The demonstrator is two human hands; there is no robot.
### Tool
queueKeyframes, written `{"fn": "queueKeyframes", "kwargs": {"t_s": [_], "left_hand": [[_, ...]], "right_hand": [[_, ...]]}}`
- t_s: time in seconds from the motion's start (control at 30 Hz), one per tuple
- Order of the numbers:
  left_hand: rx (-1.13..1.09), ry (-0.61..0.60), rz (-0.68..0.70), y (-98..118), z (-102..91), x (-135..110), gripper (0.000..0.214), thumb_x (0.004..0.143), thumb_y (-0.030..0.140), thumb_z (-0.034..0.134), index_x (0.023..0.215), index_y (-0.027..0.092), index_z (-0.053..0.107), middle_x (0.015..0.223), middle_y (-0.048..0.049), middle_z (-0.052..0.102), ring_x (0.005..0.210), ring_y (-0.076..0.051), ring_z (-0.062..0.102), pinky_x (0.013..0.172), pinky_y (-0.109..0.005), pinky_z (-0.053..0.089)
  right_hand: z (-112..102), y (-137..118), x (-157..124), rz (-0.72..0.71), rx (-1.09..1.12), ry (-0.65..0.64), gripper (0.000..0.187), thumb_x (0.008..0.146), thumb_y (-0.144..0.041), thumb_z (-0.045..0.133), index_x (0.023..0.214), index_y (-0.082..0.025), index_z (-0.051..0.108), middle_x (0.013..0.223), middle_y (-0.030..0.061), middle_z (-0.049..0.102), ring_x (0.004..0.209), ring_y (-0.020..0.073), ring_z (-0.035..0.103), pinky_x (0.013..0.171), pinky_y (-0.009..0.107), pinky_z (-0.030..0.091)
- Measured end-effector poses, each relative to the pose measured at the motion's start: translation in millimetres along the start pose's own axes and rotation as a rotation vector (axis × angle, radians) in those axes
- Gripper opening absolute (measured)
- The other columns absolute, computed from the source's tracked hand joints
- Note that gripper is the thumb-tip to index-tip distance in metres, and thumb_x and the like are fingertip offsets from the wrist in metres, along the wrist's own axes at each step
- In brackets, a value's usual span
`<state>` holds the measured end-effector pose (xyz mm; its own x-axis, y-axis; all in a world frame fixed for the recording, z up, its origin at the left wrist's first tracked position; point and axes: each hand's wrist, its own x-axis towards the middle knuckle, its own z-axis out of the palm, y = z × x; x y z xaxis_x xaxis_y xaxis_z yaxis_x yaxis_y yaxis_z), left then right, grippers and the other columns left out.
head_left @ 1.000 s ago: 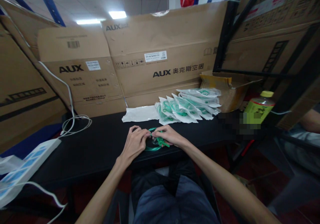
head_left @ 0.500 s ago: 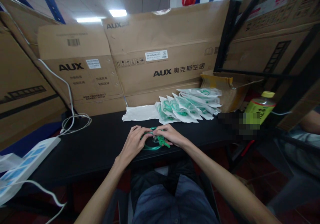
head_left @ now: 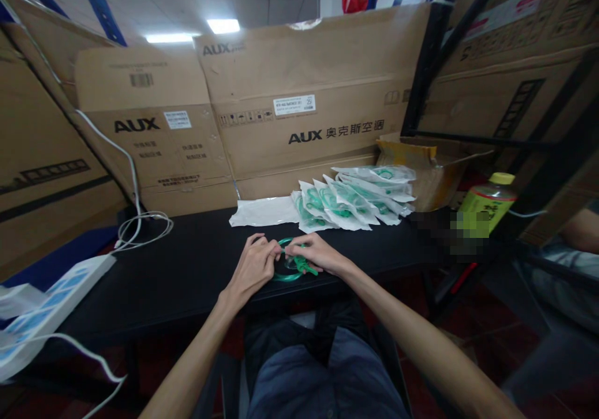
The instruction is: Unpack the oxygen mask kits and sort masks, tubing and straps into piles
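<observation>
Both hands meet over a coil of green tubing [head_left: 289,274] lying on the black table [head_left: 187,269] near its front edge. My left hand [head_left: 253,267] has its fingers curled and pinched on the coil's left side. My right hand [head_left: 316,253] is closed over the coil's top right, where a green connector sticks out. Behind them lies a fanned stack of sealed clear packets [head_left: 355,200] holding the same green tubing, and beside it a flat white empty bag [head_left: 264,211].
AUX cardboard boxes [head_left: 299,94] wall the back of the table. A white power strip [head_left: 51,300] and cable [head_left: 140,225] lie at the left. A yellow-capped bottle [head_left: 486,203], an open carton [head_left: 421,169] and a black rack [head_left: 421,82] stand at the right, beside another person's arm [head_left: 580,228].
The hands have shifted only slightly on the green coil; the left fingers have curled tighter onto it. Nothing else has moved.
</observation>
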<state>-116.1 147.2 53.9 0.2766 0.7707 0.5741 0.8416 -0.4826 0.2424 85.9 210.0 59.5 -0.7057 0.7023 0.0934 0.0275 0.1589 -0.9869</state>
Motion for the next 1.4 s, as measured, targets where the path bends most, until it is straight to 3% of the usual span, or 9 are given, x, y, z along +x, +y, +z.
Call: {"fn": "queueKeyframes", "kwargs": {"t_s": [0.2, 0.33, 0.5, 0.6, 0.73, 0.93, 1.07, 1.27, 1.4], "left_hand": [[-0.070, 0.101, -0.140, -6.0, -15.0, -3.9, 0.047, 0.105, 0.032, 0.032, 0.067, 0.022, 0.059, 0.066, -0.0018, 0.063, 0.073, -0.021, 0.060, 0.088, -0.039, 0.049], [-0.177, 0.043, -0.048, -0.7, -19.6, -5.8, 0.033, 0.102, 0.042, 0.047, 0.099, 0.023, 0.075, 0.102, -0.0059, 0.076, 0.101, -0.024, 0.064, 0.094, -0.039, 0.050], [-0.289, 0.059, -0.070, -4.9, -25.5, -7.0, 0.049, 0.106, 0.044, 0.030, 0.123, 0.026, 0.072, 0.131, -0.0072, 0.068, 0.121, -0.025, 0.059, 0.107, -0.043, 0.044], [-0.177, 0.049, -0.286, -14.5, -27.4, -3.5, 0.052, 0.105, 0.048, 0.029, 0.117, 0.024, 0.074, 0.127, -0.0070, 0.069, 0.119, -0.024, 0.062, 0.105, -0.039, 0.047], [-0.055, -0.073, -0.476, -31.3, -27.1, 8.4, 0.050, 0.095, 0.058, 0.051, 0.116, 0.018, 0.073, 0.117, -0.0127, 0.073, 0.104, -0.030, 0.068, 0.095, -0.043, 0.052], [-0.008, -0.401, -0.508, -38.3, -26.9, 29.8, 0.050, 0.078, 0.057, 0.072, 0.114, 0.022, 0.074, 0.108, -0.0095, 0.076, 0.093, -0.027, 0.074, 0.081, -0.033, 0.056], [0.012, -0.553, -0.548, -28.4, -21.7, 43.0, 0.037, 0.082, 0.041, 0.067, 0.113, 0.021, 0.070, 0.104, -0.0065, 0.077, 0.058, -0.017, 0.073, 0.063, -0.027, 0.055], [0.113, -0.635, -0.572, -24.8, -13.5, 63.5, 0.023, 0.076, 0.035, 0.068, 0.089, 0.017, 0.071, 0.074, -0.0046, 0.076, 0.051, -0.019, 0.070, 0.061, -0.028, 0.053], [0.209, -0.571, -0.523, -32.9, -24.9, 71.2, 0.019, 0.072, 0.040, 0.072, 0.076, 0.021, 0.073, 0.078, -0.0089, 0.077, 0.076, -0.027, 0.074, 0.071, -0.033, 0.053]], "right_hand": [[-2.8, 7.3, -0.5, -0.042, 0.050, 0.015, 0.031, 0.082, -0.043, 0.071, 0.079, -0.012, 0.073, 0.055, -0.0034, 0.060, 0.030, 0.0023, 0.036, 0.027, 0.015, 0.024], [-1.4, 6.7, 0.3, -0.083, 0.133, 0.053, 0.035, 0.082, -0.047, 0.069, 0.083, -0.013, 0.072, 0.063, -0.0012, 0.063, 0.033, 0.0036, 0.040, 0.027, 0.016, 0.025], [-8.7, 3.3, -10.4, -0.147, 0.226, 0.200, 0.039, 0.087, -0.052, 0.062, 0.083, -0.013, 0.068, 0.063, 0.0000, 0.060, 0.041, 0.0088, 0.052, 0.029, 0.017, 0.026], [-19.9, 5.2, -26.5, -0.146, 0.230, 0.262, 0.039, 0.087, -0.051, 0.063, 0.083, -0.012, 0.069, 0.061, -0.0002, 0.058, 0.042, 0.0088, 0.051, 0.031, 0.017, 0.029], [-29.5, 8.6, -43.4, -0.117, 0.199, 0.285, 0.040, 0.084, -0.051, 0.068, 0.081, -0.012, 0.072, 0.060, -0.0012, 0.056, 0.041, 0.0069, 0.045, 0.033, 0.018, 0.031], [-26.8, 6.4, -46.1, -0.084, 0.133, 0.239, 0.039, 0.083, -0.052, 0.070, 0.080, -0.013, 0.073, 0.058, -0.0026, 0.058, 0.038, 0.0054, 0.042, 0.035, 0.019, 0.032], [-27.1, 7.1, -47.4, -0.094, 0.106, 0.232, 0.040, 0.085, -0.053, 0.069, 0.081, -0.013, 0.073, 0.060, -0.0018, 0.060, 0.037, 0.0056, 0.044, 0.036, 0.020, 0.033], [-27.4, 9.7, -48.6, -0.095, 0.074, 0.205, 0.040, 0.086, -0.053, 0.068, 0.083, -0.013, 0.072, 0.062, -0.0014, 0.061, 0.037, 0.0051, 0.043, 0.037, 0.020, 0.031], [-27.6, 9.8, -48.1, -0.098, 0.055, 0.199, 0.041, 0.087, -0.054, 0.067, 0.085, -0.013, 0.073, 0.064, -0.0009, 0.062, 0.039, 0.0054, 0.043, 0.038, 0.020, 0.032]]}}
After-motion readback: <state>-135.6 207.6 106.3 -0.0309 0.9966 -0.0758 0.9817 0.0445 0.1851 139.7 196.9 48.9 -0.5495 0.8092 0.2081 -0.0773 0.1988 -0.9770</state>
